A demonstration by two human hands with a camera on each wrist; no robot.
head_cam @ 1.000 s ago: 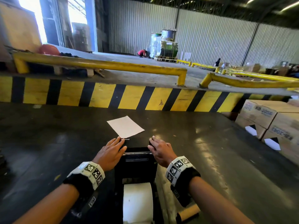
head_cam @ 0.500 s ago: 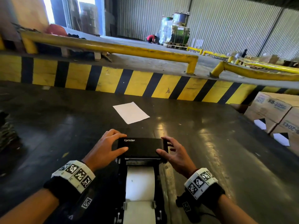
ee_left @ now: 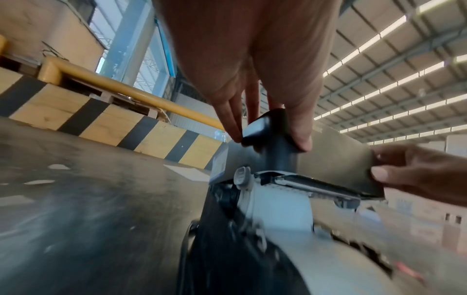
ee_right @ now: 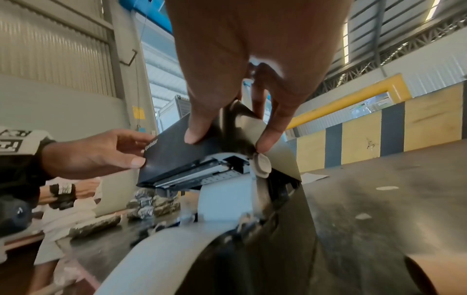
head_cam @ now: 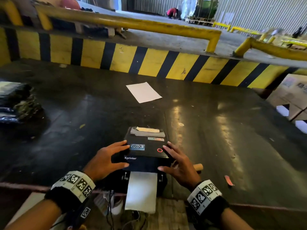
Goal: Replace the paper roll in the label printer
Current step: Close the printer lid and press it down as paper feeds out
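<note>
A black Xprinter label printer sits near the front edge of the dark table. Its lid is tilted a little above the body, leaving a gap where the print bar shows. My left hand grips the lid's left end between thumb and fingers. My right hand grips the right end the same way. A white paper roll lies in the body, and its strip runs out under the lid toward me. A bare cardboard core lies just right of my right hand.
A loose white sheet lies farther back on the table. A dark bundle sits at the left, cardboard boxes at the right. A small red scrap lies near the right wrist. A yellow-and-black striped barrier runs behind the table.
The lid has swung down over the paper with both hands on its ends, so more of its top shows. The head view has tilted down.
</note>
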